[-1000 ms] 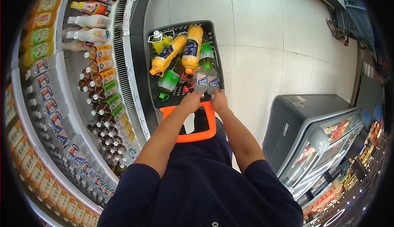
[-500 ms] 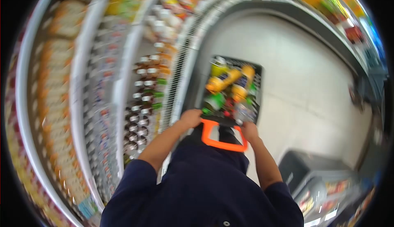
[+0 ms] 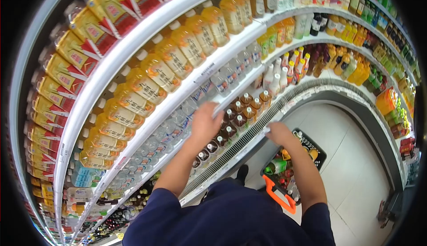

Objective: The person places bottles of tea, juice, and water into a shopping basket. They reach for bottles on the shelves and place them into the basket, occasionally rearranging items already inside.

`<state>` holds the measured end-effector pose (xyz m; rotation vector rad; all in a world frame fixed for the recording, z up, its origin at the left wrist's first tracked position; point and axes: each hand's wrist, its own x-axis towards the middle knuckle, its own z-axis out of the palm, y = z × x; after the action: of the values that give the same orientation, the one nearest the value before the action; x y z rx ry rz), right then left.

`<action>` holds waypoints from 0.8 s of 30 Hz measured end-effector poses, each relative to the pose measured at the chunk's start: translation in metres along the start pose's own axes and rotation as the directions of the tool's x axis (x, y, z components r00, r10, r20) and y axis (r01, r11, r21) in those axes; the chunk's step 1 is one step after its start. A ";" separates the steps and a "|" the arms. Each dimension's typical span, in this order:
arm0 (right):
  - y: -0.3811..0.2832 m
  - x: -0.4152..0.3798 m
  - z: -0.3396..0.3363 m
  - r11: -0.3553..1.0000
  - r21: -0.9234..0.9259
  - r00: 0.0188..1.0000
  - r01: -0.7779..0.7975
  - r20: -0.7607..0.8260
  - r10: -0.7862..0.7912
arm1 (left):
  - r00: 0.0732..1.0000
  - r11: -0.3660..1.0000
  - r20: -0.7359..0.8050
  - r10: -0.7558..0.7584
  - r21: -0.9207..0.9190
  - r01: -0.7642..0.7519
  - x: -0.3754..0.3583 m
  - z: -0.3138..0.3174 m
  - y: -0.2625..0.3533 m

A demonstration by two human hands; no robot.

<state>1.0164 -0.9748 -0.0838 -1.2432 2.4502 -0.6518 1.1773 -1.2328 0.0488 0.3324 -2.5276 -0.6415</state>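
My left hand (image 3: 205, 124) is raised at the edge of a cooler shelf, in front of clear bottles (image 3: 189, 106) with blue labels. Its fingers are partly bent and apart, with nothing visible in them. My right hand (image 3: 280, 134) hangs over the cooler's front grille, fingers drawn together; something small and pale shows at the tips. Just beyond that forearm stands a black basket (image 3: 321, 160) on the floor. Its orange handle (image 3: 278, 197) is untouched. Inside lie a green bottle (image 3: 278, 166) and yellow bottles, partly hidden by my arm.
Curved shelves surround me on the left and ahead. They carry yellow drink bottles (image 3: 153, 72), red-and-yellow packs (image 3: 66, 75), dark-brown bottles (image 3: 229, 130) with white caps and white bottles (image 3: 275, 84). A slotted grille (image 3: 249, 141) runs along the cooler's front. Pale floor tiles (image 3: 351, 157) lie right.
Both hands have left the basket's handle area; the left has risen to the shelf, the right to the grille. The view has turned toward the shelves, and the basket now appears lower right.
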 end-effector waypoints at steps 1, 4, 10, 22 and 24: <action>-0.030 0.027 -0.027 0.998 0.004 0.997 0.062 -0.047 -0.061 | 0.984 0.991 -0.131 0.118 0.081 -0.108 0.019 -0.025 -0.004; -0.106 0.103 -0.088 0.970 -0.039 0.944 0.239 -0.224 -0.242 | 0.907 0.967 -0.375 0.192 0.232 -0.109 0.069 -0.083 -0.004; -0.240 0.200 -0.168 0.862 -0.023 0.699 0.506 -0.574 -0.426 | 0.793 0.723 -0.442 0.420 0.691 0.001 0.129 -0.127 0.014; -0.283 0.268 -0.197 0.930 -0.053 0.839 0.365 -0.415 -0.352 | 0.974 0.741 -0.215 -0.077 0.641 0.200 0.180 -0.134 -0.019; -0.279 0.265 -0.197 0.924 -0.031 0.828 0.380 -0.435 -0.355 | 0.968 0.778 -0.203 -0.148 0.580 0.241 0.179 -0.138 -0.001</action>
<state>0.9598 -1.2856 0.2108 -1.7275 2.5124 -1.2144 1.0997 -1.3480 0.2274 0.8436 -2.5075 0.1502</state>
